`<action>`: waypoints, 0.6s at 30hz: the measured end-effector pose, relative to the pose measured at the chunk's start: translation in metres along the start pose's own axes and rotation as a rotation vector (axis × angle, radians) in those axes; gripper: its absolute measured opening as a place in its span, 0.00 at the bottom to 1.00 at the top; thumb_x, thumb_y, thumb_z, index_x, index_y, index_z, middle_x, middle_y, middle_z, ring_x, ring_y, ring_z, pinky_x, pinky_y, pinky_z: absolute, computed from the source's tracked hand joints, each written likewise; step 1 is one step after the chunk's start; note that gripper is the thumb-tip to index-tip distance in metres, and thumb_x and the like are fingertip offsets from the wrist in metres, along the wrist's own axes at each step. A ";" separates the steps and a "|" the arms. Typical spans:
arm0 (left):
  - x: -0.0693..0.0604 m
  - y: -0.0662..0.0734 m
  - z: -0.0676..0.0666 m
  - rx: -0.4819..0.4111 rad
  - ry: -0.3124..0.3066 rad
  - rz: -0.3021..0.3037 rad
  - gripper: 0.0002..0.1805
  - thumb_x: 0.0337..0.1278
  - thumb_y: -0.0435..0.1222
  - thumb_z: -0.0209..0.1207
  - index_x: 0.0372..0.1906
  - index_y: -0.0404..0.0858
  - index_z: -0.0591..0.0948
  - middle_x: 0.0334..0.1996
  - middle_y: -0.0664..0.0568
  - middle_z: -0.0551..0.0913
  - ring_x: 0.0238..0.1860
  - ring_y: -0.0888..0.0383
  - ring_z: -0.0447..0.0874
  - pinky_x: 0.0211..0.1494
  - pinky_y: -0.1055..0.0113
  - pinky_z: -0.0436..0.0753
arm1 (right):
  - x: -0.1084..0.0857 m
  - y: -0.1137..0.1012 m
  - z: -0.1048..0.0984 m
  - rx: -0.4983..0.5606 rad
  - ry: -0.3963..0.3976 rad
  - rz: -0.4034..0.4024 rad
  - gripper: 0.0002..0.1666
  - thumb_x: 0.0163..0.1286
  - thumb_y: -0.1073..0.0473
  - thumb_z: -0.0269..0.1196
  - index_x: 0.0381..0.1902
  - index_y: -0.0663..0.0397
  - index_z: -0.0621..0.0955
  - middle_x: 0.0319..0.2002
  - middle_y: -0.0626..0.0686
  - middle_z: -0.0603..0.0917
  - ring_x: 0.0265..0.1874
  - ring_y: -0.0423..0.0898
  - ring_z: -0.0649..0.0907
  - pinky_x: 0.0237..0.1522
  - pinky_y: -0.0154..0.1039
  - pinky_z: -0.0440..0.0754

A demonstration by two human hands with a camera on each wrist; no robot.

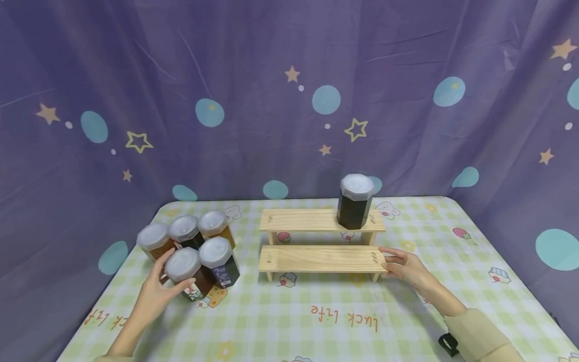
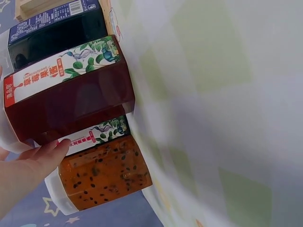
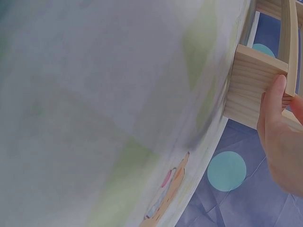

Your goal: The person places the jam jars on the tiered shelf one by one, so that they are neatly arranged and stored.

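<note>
On the left of the table, my left hand (image 1: pixel 155 294) has its thumb and fingers curled round the white lid of a dark red jam jar (image 2: pixel 71 106). This jar stands upright, with a strawberry-decked white label facing forward. A dark jar (image 1: pixel 226 271) with a purple label touches it on the right. Over at the two-step wooden rack (image 1: pixel 312 259), my right hand (image 1: pixel 409 271) pinches the right end of the lower board, thumb in front and fingers behind. One dark jar (image 1: pixel 354 208) with a white lid stands on the right part of the upper board.
Behind the gripped jar stand an orange jar with dark seeds (image 2: pixel 106 175), another dark jar (image 1: pixel 185 231) and an amber jar (image 1: pixel 216 226). A green checked cloth (image 1: pixel 289 311) covers the table. A purple curtain (image 1: pixel 253 65) hangs behind it.
</note>
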State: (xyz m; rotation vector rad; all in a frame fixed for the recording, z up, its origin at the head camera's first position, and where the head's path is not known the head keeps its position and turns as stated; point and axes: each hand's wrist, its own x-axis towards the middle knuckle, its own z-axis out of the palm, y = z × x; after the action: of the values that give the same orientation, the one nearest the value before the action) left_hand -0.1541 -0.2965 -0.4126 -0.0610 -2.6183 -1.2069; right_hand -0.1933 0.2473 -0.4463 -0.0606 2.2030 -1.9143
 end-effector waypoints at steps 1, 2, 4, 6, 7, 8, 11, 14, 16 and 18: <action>0.000 0.000 0.000 -0.006 0.002 -0.003 0.46 0.43 0.37 0.66 0.67 0.38 0.53 0.58 0.35 0.62 0.52 0.44 0.65 0.54 0.64 0.69 | 0.000 0.000 0.000 -0.004 0.000 -0.001 0.33 0.61 0.69 0.56 0.62 0.72 0.59 0.47 0.65 0.74 0.35 0.42 0.80 0.41 0.44 0.78; 0.000 0.000 0.001 -0.006 0.004 -0.009 0.46 0.43 0.38 0.66 0.67 0.38 0.53 0.58 0.35 0.62 0.53 0.43 0.65 0.53 0.60 0.69 | 0.000 0.000 0.000 -0.007 0.000 -0.002 0.33 0.61 0.69 0.56 0.62 0.72 0.59 0.47 0.66 0.74 0.36 0.42 0.80 0.42 0.44 0.78; 0.001 0.001 0.002 -0.003 0.012 -0.018 0.46 0.42 0.38 0.66 0.66 0.38 0.54 0.58 0.36 0.62 0.53 0.43 0.64 0.52 0.54 0.68 | 0.000 0.001 0.000 -0.010 0.002 -0.003 0.33 0.61 0.69 0.56 0.62 0.72 0.59 0.48 0.68 0.72 0.36 0.42 0.80 0.42 0.44 0.78; 0.001 0.001 0.003 0.003 0.022 -0.021 0.44 0.42 0.38 0.66 0.66 0.38 0.56 0.58 0.37 0.62 0.54 0.44 0.64 0.51 0.55 0.69 | 0.000 0.001 0.000 -0.006 0.005 -0.006 0.33 0.60 0.70 0.56 0.62 0.72 0.59 0.50 0.70 0.71 0.36 0.41 0.80 0.42 0.44 0.78; 0.001 0.001 0.004 0.006 0.029 -0.020 0.44 0.42 0.38 0.66 0.65 0.38 0.57 0.58 0.37 0.62 0.54 0.45 0.64 0.51 0.55 0.69 | 0.000 0.001 0.000 -0.003 0.006 -0.008 0.33 0.60 0.70 0.56 0.62 0.72 0.59 0.51 0.71 0.70 0.36 0.42 0.80 0.42 0.44 0.78; 0.001 0.001 0.005 0.011 0.034 -0.018 0.43 0.42 0.38 0.66 0.65 0.37 0.57 0.58 0.38 0.62 0.54 0.45 0.64 0.50 0.55 0.68 | 0.000 0.002 0.000 -0.001 0.005 -0.009 0.33 0.61 0.69 0.56 0.62 0.72 0.59 0.52 0.71 0.69 0.37 0.42 0.80 0.42 0.44 0.78; 0.001 0.000 0.007 0.012 0.049 -0.008 0.42 0.41 0.38 0.67 0.64 0.35 0.59 0.58 0.36 0.62 0.54 0.44 0.63 0.50 0.50 0.67 | 0.000 0.001 0.000 0.006 0.006 -0.009 0.33 0.61 0.69 0.56 0.62 0.72 0.59 0.52 0.72 0.68 0.37 0.42 0.80 0.42 0.44 0.78; 0.002 0.000 0.008 0.030 0.069 -0.010 0.42 0.40 0.39 0.67 0.63 0.35 0.60 0.57 0.36 0.62 0.54 0.42 0.63 0.50 0.49 0.67 | 0.000 0.001 0.000 0.011 -0.002 -0.010 0.32 0.61 0.69 0.55 0.62 0.72 0.58 0.51 0.70 0.71 0.36 0.41 0.80 0.42 0.44 0.78; 0.002 0.000 0.009 0.050 0.094 -0.013 0.42 0.38 0.39 0.68 0.62 0.36 0.62 0.56 0.36 0.64 0.54 0.43 0.64 0.49 0.60 0.70 | 0.001 0.002 0.000 0.019 -0.012 -0.018 0.32 0.62 0.70 0.55 0.62 0.73 0.57 0.50 0.70 0.72 0.36 0.41 0.80 0.41 0.44 0.78; 0.003 0.000 0.009 0.072 0.120 -0.019 0.42 0.36 0.40 0.69 0.61 0.37 0.64 0.55 0.38 0.66 0.52 0.43 0.66 0.46 0.70 0.71 | 0.002 0.003 -0.001 0.034 -0.025 -0.034 0.32 0.62 0.69 0.55 0.62 0.74 0.57 0.49 0.69 0.73 0.36 0.41 0.80 0.41 0.43 0.79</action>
State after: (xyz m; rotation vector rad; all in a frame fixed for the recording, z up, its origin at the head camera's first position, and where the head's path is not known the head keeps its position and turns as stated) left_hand -0.1585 -0.2893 -0.4175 0.0492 -2.5600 -1.0863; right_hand -0.1947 0.2483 -0.4492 -0.1159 2.1664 -1.9574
